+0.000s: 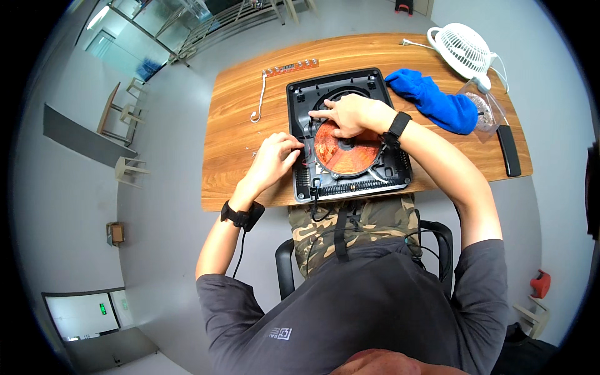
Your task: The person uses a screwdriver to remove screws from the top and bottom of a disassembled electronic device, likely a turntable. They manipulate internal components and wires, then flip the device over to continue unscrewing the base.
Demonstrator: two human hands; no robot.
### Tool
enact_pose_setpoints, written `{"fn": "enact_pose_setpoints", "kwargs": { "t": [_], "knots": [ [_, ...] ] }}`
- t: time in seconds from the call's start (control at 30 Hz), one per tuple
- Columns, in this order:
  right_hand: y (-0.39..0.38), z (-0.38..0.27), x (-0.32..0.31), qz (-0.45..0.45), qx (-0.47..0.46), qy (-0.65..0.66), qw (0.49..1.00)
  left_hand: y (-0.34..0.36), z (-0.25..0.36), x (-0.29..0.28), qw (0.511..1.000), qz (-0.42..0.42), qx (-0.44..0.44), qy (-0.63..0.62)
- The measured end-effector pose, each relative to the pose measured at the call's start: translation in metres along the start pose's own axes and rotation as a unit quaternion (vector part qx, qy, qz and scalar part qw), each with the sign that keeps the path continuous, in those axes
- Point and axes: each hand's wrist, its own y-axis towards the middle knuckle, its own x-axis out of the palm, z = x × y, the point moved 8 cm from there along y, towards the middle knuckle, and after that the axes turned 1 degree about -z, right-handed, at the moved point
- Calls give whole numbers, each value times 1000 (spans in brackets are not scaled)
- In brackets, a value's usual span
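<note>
On the counter (pixel 237 178), an open black casing (pixel 337 77) holds a copper coil (pixel 347 157); farther right, a clear plastic container (pixel 496 114), its pale contents (pixel 480 102) hard to tell from here. Left hand (pixel 274 157) bent in at the casing's left side, fingers curled, cannot tell whether gripping; right hand (pixel 352 115) palm-down over the coil, fingers parted and pointing left.

The coil (pixel 350 161) is copper-orange, its housing (pixel 299 115) black. The table (pixel 237 100) shows brown wood grain; the cloth (pixel 437 103) is blue, the fan (pixel 462 50) white, the shirt (pixel 375 287) dark grey, the trousers (pixel 387 219) green-brown camouflage, the 2 wristbands (pixel 397 127) black.
</note>
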Motion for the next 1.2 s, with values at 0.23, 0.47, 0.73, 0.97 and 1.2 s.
{"fn": "enact_pose_setpoints", "kwargs": {
  "t": [0.23,0.47,0.73,0.97,1.2],
  "knots": [
    [-23,38,-9,63,-24,144,987,28,22,19,997,-15,69,40],
    [-53,75,-1,83,-8,153,985,44,15,27,996,-15,72,60],
    [-55,74,15,105,-28,152,982,72,26,33,995,-23,72,64],
    [-58,69,13,86,-24,161,983,81,21,39,992,-29,74,98],
    [-69,78,-7,156,-75,179,968,93,20,32,992,-53,49,103]
  ]
}}
